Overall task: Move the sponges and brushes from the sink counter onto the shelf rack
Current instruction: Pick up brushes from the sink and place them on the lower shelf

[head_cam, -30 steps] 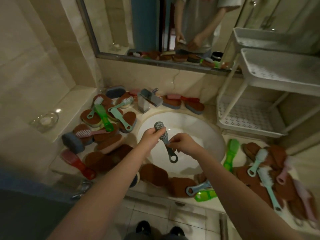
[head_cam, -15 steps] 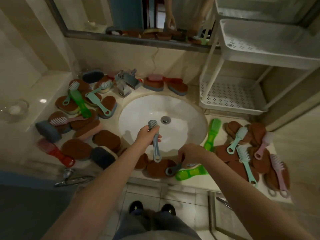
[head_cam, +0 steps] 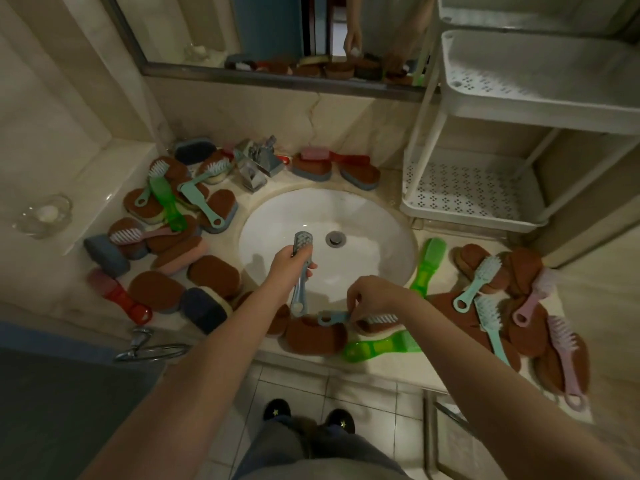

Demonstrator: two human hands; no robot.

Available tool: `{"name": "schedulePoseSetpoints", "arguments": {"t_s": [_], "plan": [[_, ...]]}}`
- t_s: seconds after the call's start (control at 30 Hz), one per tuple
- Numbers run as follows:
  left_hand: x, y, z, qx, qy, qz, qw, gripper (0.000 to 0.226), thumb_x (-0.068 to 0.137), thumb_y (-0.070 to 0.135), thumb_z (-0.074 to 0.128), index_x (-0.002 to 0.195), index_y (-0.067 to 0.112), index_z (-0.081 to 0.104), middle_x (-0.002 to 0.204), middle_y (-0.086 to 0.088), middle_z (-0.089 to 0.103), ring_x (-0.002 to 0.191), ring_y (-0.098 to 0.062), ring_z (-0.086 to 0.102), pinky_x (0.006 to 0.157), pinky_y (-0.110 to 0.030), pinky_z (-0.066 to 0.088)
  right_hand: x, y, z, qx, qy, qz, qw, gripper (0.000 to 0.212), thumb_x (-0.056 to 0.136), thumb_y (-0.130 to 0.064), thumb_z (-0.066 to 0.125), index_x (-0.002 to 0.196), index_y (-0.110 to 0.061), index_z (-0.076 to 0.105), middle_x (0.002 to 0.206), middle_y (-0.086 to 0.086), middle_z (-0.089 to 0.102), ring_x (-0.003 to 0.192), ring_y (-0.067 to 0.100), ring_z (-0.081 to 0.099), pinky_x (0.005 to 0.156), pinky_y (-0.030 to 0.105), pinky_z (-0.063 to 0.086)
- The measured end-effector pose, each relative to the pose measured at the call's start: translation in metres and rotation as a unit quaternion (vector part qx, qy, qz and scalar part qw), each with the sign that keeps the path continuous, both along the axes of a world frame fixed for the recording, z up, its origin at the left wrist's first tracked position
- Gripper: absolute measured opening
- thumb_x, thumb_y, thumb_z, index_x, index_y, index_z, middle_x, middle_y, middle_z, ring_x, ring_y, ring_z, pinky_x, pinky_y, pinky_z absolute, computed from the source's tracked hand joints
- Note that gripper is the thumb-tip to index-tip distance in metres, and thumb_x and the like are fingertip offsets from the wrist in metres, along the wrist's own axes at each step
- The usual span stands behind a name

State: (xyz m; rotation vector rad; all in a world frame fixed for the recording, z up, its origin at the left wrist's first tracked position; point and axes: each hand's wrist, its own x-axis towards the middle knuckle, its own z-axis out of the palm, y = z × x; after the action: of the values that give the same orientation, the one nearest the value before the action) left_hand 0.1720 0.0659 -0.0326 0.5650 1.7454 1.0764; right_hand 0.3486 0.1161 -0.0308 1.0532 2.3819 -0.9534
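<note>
Two grips: left hand [head_cam: 289,264] clamps grey brush [head_cam: 303,241], head away; right hand [head_cam: 373,294] pinches blue brush [head_cam: 333,318] lying crosswise.

The grey-blue brush [head_cam: 300,271] is showing a dotted head against the white basin [head_cam: 374,220]; a light blue brush [head_cam: 332,318] is lying across a rust-brown sponge [head_cam: 317,336]; translucent green brushes [head_cam: 381,348] are glowing lime; mint brushes [head_cam: 476,287] are wearing white bristles beside pale pink brushes [head_cam: 566,362]; a red brush [head_cam: 121,301] is lying near dark blue sponges [head_cam: 204,308]; the white shelf rack [head_cam: 464,192] is showing punched clusters of small diamonds; the counter [head_cam: 391,178] is looking veined beige; black slippers [head_cam: 277,410] are carrying gold stars.
</note>
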Motion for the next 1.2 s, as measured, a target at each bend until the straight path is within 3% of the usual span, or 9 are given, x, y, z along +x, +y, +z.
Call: {"name": "schedulePoseSetpoints", "arguments": {"t_s": [0.17,0.27,0.37,0.5,0.6,0.67,0.9,1.07,1.2], "plan": [[0.007,0.014,0.022,0.039,0.000,0.007,0.999,0.024,0.095,0.033,0.049,0.091,0.010,0.053,0.077,-0.007,0.059,0.059,-0.014,0.049,0.057,-0.026,0.044,0.001,0.024,0.021,0.030,0.078,-0.096,0.992,0.016,0.085,-0.025,0.065,0.095,-0.012,0.067,0.094,0.002,0.058,0.087,0.016,0.052,0.073,0.026,0.039],[0.009,0.023,0.035,0.058,0.006,0.005,0.998,0.024,0.096,0.032,0.047,0.095,0.008,0.052,0.079,-0.008,0.057,0.059,-0.015,0.048,0.057,-0.028,0.042,0.005,0.036,0.036,0.033,0.171,-0.206,0.963,0.010,0.087,-0.019,0.063,0.088,-0.009,0.063,0.083,0.007,0.063,0.073,0.018,0.055,0.067,0.029,0.042],[0.009,0.031,0.044,0.071,-0.004,0.000,0.997,0.021,0.093,0.029,0.052,0.095,0.008,0.052,0.080,-0.006,0.057,0.058,-0.013,0.046,0.056,-0.027,0.041,0.008,0.040,0.052,-0.019,0.289,-0.330,0.898,0.008,0.089,-0.009,0.057,0.085,-0.006,0.064,0.068,0.005,0.064,0.055,0.014,0.054,0.058,0.027,0.044],[0.005,0.043,0.051,0.059,0.005,-0.010,0.998,0.023,0.084,0.028,0.066,0.093,0.010,0.054,0.069,-0.003,0.050,0.055,-0.013,0.040,0.052,-0.025,0.036,0.003,0.043,0.066,-0.074,0.400,-0.461,0.789,0.009,0.089,-0.007,0.056,0.082,-0.006,0.061,0.067,0.005,0.066,0.049,0.008,0.057,0.054,0.021,0.044],[0.001,0.053,0.054,0.054,-0.041,-0.011,0.998,0.026,0.078,0.031,0.073,0.088,0.012,0.057,0.061,-0.002,0.046,0.048,-0.012,0.036,0.047,-0.025,0.031,-0.004,0.045,0.073,-0.162,0.468,-0.518,0.697,0.014,0.090,-0.007,0.059,0.076,-0.009,0.060,0.061,0.000,0.068,0.048,0.006,0.058,0.055,0.021,0.043],[-0.001,0.060,0.055,0.067,-0.084,-0.012,0.994,0.022,0.077,0.024,0.074,0.088,0.013,0.058,0.060,-0.002,0.047,0.043,-0.009,0.037,0.044,-0.023,0.029,-0.009,0.046,0.075,-0.198,0.486,-0.528,0.668,0.010,0.089,-0.007,0.062,0.079,-0.010,0.061,0.061,-0.001,0.069,0.050,0.007,0.059,0.055,0.019,0.044],[-0.014,0.079,0.048,0.086,-0.119,-0.036,0.988,0.017,0.081,0.014,0.070,0.088,0.011,0.055,0.060,-0.003,0.044,0.038,-0.006,0.036,0.036,-0.018,0.029,-0.006,0.052,0.076,-0.158,0.446,-0.555,0.684,0.005,0.087,-0.017,0.066,0.088,-0.015,0.061,0.073,0.001,0.067,0.064,0.012,0.062,0.061,0.023,0.043],[-0.014,0.095,0.045,0.084,-0.071,-0.124,0.986,0.018,0.080,0.012,0.071,0.090,0.010,0.056,0.061,-0.003,0.047,0.040,-0.007,0.037,0.036,-0.019,0.030,0.010,0.056,0.075,-0.026,0.359,-0.489,0.795,0.011,0.088,-0.012,0.066,0.077,-0.014,0.064,0.067,0.003,0.062,0.059,0.012,0.055,0.053,0.018,0.042],[0.008,0.107,0.046,0.076,-0.040,-0.154,0.984,0.022,0.078,0.014,0.072,0.092,0.010,0.056,0.059,-0.003,0.047,0.046,-0.012,0.037,0.042,-0.023,0.030,0.023,0.058,0.063,0.001,0.265,-0.421,0.867,0.021,0.088,-0.015,0.066,0.068,-0.021,0.065,0.063,-0.003,0.058,0.057,0.008,0.050,0.053,0.019,0.039]]}}
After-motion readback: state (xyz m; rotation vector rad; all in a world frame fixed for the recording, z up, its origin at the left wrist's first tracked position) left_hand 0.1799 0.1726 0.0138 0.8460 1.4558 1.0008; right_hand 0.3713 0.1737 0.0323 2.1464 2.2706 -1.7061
